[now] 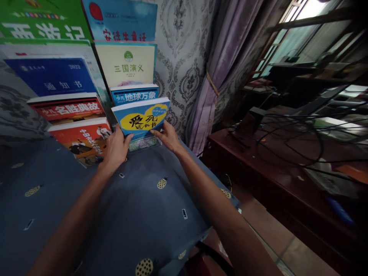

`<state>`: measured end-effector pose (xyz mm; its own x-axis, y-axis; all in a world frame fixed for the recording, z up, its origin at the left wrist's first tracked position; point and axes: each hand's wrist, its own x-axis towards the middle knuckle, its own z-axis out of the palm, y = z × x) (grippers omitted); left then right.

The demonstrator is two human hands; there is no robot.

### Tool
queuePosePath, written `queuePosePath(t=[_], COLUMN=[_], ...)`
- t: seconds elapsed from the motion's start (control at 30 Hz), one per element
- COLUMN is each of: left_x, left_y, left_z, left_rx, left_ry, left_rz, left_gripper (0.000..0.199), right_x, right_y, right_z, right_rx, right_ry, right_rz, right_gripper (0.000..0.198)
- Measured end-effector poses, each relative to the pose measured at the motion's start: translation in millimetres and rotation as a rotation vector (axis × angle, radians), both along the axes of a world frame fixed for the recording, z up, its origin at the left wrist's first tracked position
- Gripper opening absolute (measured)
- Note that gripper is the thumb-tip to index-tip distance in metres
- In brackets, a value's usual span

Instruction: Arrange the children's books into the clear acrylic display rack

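Between both hands a blue book (140, 115) with a yellow heart-shaped panel on its cover is held tilted back. My left hand (116, 143) grips its left lower edge, thumb on the front. On the right edge, my right hand (167, 136) is closed with its thumb on the cover. Directly behind stands another blue book (136, 94), with a cream book (128, 65) above and behind that. Left of my left hand, an orange-red book (80, 142) leans in a second column, in front of a red book (71, 109).
Farther back are a dark blue booklet (54, 76), a green book (43, 23) and a light blue book (123, 19). A pineapple-print cloth (138, 199) covers the table. To the right are a purple curtain (218, 53) and a dark red desk (258, 165) with tangled black cables (290, 153).
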<state>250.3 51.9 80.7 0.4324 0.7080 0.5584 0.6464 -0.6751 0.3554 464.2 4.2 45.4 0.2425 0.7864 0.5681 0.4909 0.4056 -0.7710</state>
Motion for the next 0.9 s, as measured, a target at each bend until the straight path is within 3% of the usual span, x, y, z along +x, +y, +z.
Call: queuePosePath(t=[0.37, 0.73, 0.9], left_x=[4, 16, 17], left_y=[4, -16, -21], left_z=[-7.1, 13.4, 14.8], left_rx=[0.005, -0.073, -0.063], left_ry=[0.018, 0.230, 0.210], left_rz=[0.032, 0.204, 0.226], left_gripper=[0.037, 0.037, 0.045], right_x=[1, -2, -7], right_y=[1, 2, -2], right_z=[-6, -11, -11], right_rx=[-0.032, -0.028, -0.079], right_ry=[-0.110, -0.190, -0.217], right_rz=[-0.088, -0.279, -0.310], right_gripper=[0.037, 0.028, 0.027])
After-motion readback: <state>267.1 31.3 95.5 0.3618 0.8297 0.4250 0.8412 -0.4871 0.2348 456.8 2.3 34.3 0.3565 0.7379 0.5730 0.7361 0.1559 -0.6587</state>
